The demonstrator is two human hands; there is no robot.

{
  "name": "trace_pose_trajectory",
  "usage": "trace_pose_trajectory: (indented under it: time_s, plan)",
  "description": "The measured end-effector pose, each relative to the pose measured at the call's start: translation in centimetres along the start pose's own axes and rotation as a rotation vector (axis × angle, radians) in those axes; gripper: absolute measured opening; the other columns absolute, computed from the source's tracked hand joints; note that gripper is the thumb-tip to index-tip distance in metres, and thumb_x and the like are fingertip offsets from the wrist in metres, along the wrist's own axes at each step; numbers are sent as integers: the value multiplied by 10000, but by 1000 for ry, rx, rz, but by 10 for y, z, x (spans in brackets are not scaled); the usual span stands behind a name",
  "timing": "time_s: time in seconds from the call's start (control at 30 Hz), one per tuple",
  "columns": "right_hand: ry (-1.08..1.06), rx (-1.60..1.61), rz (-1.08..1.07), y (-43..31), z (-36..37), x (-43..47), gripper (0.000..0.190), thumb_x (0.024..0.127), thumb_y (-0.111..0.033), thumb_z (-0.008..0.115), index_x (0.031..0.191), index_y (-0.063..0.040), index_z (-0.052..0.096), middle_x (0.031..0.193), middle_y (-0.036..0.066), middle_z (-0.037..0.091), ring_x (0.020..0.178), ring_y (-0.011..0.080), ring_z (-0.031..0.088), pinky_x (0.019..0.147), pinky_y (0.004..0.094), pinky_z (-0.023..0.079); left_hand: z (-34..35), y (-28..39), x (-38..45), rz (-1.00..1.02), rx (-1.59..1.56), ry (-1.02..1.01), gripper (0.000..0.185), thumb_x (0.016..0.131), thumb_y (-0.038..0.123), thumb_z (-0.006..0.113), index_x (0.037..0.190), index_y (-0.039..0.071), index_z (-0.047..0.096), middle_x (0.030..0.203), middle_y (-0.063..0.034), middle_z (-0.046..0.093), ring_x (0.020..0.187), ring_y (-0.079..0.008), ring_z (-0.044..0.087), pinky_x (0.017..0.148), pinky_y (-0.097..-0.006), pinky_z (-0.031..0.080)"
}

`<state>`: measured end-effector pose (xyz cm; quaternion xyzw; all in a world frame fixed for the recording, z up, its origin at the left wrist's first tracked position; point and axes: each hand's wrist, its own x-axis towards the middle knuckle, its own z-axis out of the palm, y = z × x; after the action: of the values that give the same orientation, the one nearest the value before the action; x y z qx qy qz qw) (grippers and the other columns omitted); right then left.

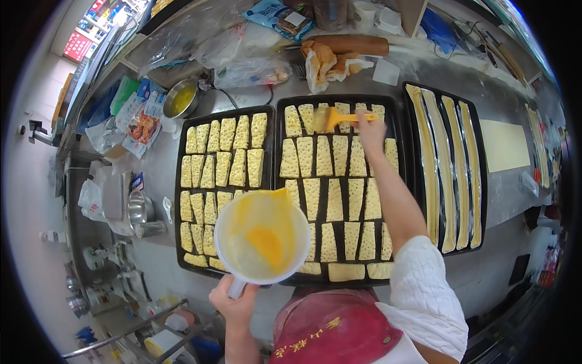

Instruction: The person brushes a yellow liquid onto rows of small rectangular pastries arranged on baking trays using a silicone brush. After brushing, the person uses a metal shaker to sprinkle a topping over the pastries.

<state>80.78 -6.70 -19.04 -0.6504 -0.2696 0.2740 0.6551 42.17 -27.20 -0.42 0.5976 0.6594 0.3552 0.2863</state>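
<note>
My left hand grips the handle of a white plastic pitcher with some yellow liquid, likely egg wash, at its bottom. The pitcher hides part of two black baking trays beneath it. My right hand holds a pastry brush by its yellow handle, its blurred bristles over the top row of the middle tray. Dimpled dough strips lie in rows on that tray. The left tray bears similar strips, glossy and yellow. My right forearm covers some strips on the middle tray.
At right, a black tray holds long dough strips in foil-like liners. A metal bowl of yellow liquid stands behind the left tray. A rolling pin, a crumpled cloth and plastic bags lie at the back.
</note>
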Motion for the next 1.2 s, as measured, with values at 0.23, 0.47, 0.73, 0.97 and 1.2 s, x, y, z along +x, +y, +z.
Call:
trace_pose_trajectory:
  time_s: [0.23, 0.47, 0.73, 0.97, 1.2]
  plan:
    - [-410, -655, -675, -40, -46, -5, 179, 867, -66, 643, 1042, -31, 664, 1025, 159, 674, 910, 311, 657, 776, 351, 521, 2, -16, -14, 41, -18, -31, 336, 715, 219, 866, 733, -21, 632, 601, 24, 563, 561, -28, 467, 499, -195, 373]
    - [-872, -877, -593, -53, -42, -61, 242, 816, 26, 571, 1035, -49, 641, 1056, 142, 649, 912, 342, 640, 802, 411, 522, -10, -26, -18, 31, -59, -21, 334, 724, 219, 859, 767, -40, 654, 607, 24, 571, 562, -28, 478, 497, -194, 377]
    - [-845, -880, -613, -34, 6, -45, 210, 784, 40, 548, 971, -29, 614, 923, 154, 621, 936, 339, 597, 828, 434, 480, -30, -34, -25, 61, -38, -41, 346, 718, 224, 862, 799, -50, 668, 617, 23, 587, 571, -28, 490, 511, -193, 390]
    - [-624, -609, -824, -52, 32, -44, 124, 888, -101, 599, 996, -42, 607, 916, 181, 646, 828, 368, 626, 721, 431, 500, -35, -42, -30, 52, -40, 16, 338, 716, 221, 855, 814, -47, 676, 631, 13, 607, 585, -34, 516, 530, -202, 416]
    - [-881, -823, -625, -59, 30, -76, 158, 900, -188, 616, 1027, -96, 637, 878, 152, 653, 822, 351, 638, 710, 424, 504, -51, -42, -37, 116, -43, 67, 308, 725, 177, 846, 832, -51, 670, 638, 18, 601, 585, -29, 501, 526, -195, 406]
